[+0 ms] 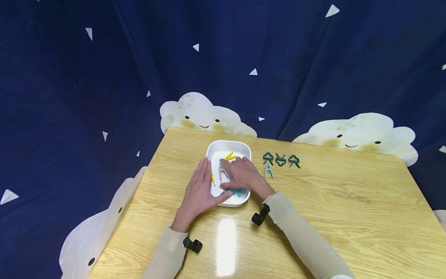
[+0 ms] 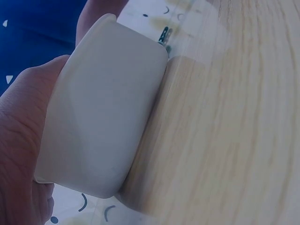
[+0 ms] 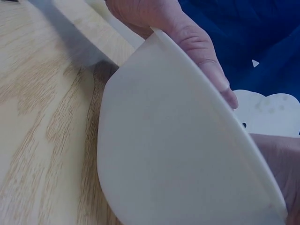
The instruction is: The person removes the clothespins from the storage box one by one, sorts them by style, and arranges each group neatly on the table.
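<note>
white tub (image 2: 103, 108) near the bench (image 1: 331, 201)'s far edge could tip if left hand (image 1: 200, 192), straight-fingered along its left rim, presses unevenly; right hand (image 1: 242, 173) half-open over pinkish peg (image 1: 220, 174), grip indeterminable.

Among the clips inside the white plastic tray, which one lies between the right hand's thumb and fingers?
The pale pink A-shaped plastic clip; the yellow clips and light blue clips lie outside that gap.
</note>
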### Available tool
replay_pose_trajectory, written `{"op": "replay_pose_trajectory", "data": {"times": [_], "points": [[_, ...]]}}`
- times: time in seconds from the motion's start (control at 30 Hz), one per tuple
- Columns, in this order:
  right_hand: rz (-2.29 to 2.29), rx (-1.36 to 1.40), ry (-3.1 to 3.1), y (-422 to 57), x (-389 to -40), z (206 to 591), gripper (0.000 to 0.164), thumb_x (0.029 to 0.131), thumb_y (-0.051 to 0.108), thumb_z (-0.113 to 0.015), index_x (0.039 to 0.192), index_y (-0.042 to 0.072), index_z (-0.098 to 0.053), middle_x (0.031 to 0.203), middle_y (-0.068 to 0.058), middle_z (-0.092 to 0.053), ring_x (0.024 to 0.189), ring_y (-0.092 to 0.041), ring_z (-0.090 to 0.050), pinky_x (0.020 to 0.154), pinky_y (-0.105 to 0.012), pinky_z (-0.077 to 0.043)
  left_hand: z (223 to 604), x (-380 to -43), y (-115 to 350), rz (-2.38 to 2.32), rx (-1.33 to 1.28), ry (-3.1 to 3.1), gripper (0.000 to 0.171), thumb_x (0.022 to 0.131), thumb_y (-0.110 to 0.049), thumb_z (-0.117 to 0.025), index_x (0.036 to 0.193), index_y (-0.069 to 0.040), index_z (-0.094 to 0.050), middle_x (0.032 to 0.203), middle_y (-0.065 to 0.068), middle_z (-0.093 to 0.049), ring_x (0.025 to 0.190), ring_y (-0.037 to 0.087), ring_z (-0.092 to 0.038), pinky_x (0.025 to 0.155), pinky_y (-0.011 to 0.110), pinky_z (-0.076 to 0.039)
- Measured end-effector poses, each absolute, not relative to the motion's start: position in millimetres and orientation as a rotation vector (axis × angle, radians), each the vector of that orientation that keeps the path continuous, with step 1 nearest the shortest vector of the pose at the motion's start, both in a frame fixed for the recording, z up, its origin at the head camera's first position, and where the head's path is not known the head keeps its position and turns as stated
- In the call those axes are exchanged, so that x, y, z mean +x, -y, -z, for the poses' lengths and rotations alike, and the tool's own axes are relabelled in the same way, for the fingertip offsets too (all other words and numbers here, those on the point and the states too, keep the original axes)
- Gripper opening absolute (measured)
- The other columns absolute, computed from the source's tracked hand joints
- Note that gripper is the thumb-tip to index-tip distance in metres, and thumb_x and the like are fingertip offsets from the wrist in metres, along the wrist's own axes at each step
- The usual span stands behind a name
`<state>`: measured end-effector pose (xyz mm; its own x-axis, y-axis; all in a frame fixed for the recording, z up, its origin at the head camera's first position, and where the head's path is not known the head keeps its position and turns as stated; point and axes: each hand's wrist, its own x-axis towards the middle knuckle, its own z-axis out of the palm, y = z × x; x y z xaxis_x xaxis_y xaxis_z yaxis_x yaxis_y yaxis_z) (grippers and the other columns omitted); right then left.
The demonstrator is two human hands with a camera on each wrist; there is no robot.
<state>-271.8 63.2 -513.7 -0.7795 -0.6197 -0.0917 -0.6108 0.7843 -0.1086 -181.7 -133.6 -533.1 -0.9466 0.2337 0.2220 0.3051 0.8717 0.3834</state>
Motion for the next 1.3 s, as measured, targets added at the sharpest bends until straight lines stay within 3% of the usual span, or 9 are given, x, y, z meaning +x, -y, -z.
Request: {"op": "replay_pose_trajectory", "data": {"times": [0.17, 0.43, 0.53, 0.67, 0.8, 0.87, 0.97, 1.1, 1.3], "points": [[0.011, -1.01, -2.828, -61.8, -273.3, 514.2, 0.089, 0.087, 0.078, -0.064, 0.156, 0.024, -0.048, 0.129, -0.002, -0.071, 0.116, -0.026, -0.063, 0.105, -0.049, -0.044, 533.8, -182.2, 133.3, 0.616, -0.421, 2.879, 0.134, 0.08, -0.093, -0.051, 0.165, 0.003, -0.012, 0.174, 0.019, -0.01, 0.162, 0.033, -0.01, 0.13, 0.046, -0.017], [0.027, -1.01, -2.832, -61.5, -273.7, 514.5, 0.078, 0.085, 0.076, -0.066, 0.142, 0.024, -0.057, 0.114, 0.002, -0.072, 0.104, -0.022, -0.063, 0.098, -0.046, -0.046, 533.5, -182.1, 133.2, 0.61, -0.418, 2.889, 0.134, 0.08, -0.092, -0.051, 0.165, 0.003, -0.011, 0.175, 0.019, -0.009, 0.162, 0.033, -0.009, 0.13, 0.045, -0.016], [0.048, -1.022, -2.831, -61.6, -274.2, 514.3, 0.069, 0.084, 0.075, -0.07, 0.13, 0.025, -0.062, 0.102, 0.004, -0.07, 0.099, -0.02, -0.062, 0.095, -0.045, -0.046, 533.4, -182.1, 133.1, 0.614, -0.416, 2.896, 0.134, 0.08, -0.093, -0.05, 0.165, 0.003, -0.011, 0.175, 0.018, -0.007, 0.162, 0.033, -0.008, 0.13, 0.044, -0.016], [0.123, -1.029, -2.839, -61.9, -275.5, 514.2, 0.055, 0.078, 0.072, -0.078, 0.102, 0.024, -0.064, 0.081, 0.007, -0.061, 0.09, -0.018, -0.058, 0.091, -0.044, -0.045, 533.7, -182.2, 132.7, 0.625, -0.409, 2.896, 0.135, 0.079, -0.095, -0.049, 0.165, 0.003, -0.012, 0.175, 0.018, -0.007, 0.162, 0.032, -0.008, 0.13, 0.044, -0.015], [0.183, -1.018, -2.853, -62.8, -276.2, 514.3, 0.053, 0.074, 0.071, -0.08, 0.09, 0.025, -0.062, 0.072, 0.007, -0.055, 0.086, -0.017, -0.055, 0.088, -0.043, -0.044, 533.9, -182.2, 132.7, 0.631, -0.405, 2.885, 0.135, 0.079, -0.095, -0.05, 0.165, 0.003, -0.013, 0.174, 0.019, -0.01, 0.162, 0.031, -0.008, 0.13, 0.044, -0.015], [0.202, -1.008, -2.858, -62.7, -275.6, 513.8, 0.054, 0.073, 0.072, -0.08, 0.092, 0.024, -0.064, 0.078, 0.008, -0.06, 0.091, -0.017, -0.057, 0.096, -0.046, -0.045, 533.7, -182.0, 133.0, 0.632, -0.404, 2.881, 0.135, 0.079, -0.094, -0.05, 0.165, 0.003, -0.014, 0.174, 0.019, -0.01, 0.162, 0.031, -0.008, 0.13, 0.044, -0.015], [0.249, -1.001, -2.861, -63.5, -274.6, 513.2, 0.062, 0.073, 0.071, -0.08, 0.108, 0.02, -0.071, 0.103, 0.005, -0.072, 0.108, -0.02, -0.062, 0.109, -0.052, -0.042, 533.6, -181.5, 133.7, 0.633, -0.401, 2.883, 0.135, 0.079, -0.095, -0.05, 0.165, 0.003, -0.013, 0.174, 0.019, -0.01, 0.162, 0.031, -0.007, 0.13, 0.043, -0.014], [0.319, -1.021, -2.869, -65.4, -274.1, 513.4, 0.077, 0.074, 0.069, -0.08, 0.127, 0.014, -0.072, 0.128, -0.002, -0.072, 0.117, -0.025, -0.062, 0.112, -0.054, -0.041, 533.9, -181.5, 134.3, 0.636, -0.401, 2.883, 0.136, 0.078, -0.095, -0.049, 0.165, 0.003, -0.013, 0.174, 0.019, -0.009, 0.162, 0.03, -0.006, 0.131, 0.044, -0.015], [0.369, -1.047, -2.895, -67.8, -274.2, 513.3, 0.08, 0.073, 0.069, -0.079, 0.127, 0.011, -0.071, 0.126, -0.005, -0.072, 0.111, -0.025, -0.06, 0.105, -0.049, -0.045, 534.0, -181.9, 133.7, 0.635, -0.411, 2.881, 0.136, 0.078, -0.094, -0.051, 0.165, 0.003, -0.012, 0.175, 0.017, -0.006, 0.162, 0.029, -0.005, 0.131, 0.043, -0.015]]}}
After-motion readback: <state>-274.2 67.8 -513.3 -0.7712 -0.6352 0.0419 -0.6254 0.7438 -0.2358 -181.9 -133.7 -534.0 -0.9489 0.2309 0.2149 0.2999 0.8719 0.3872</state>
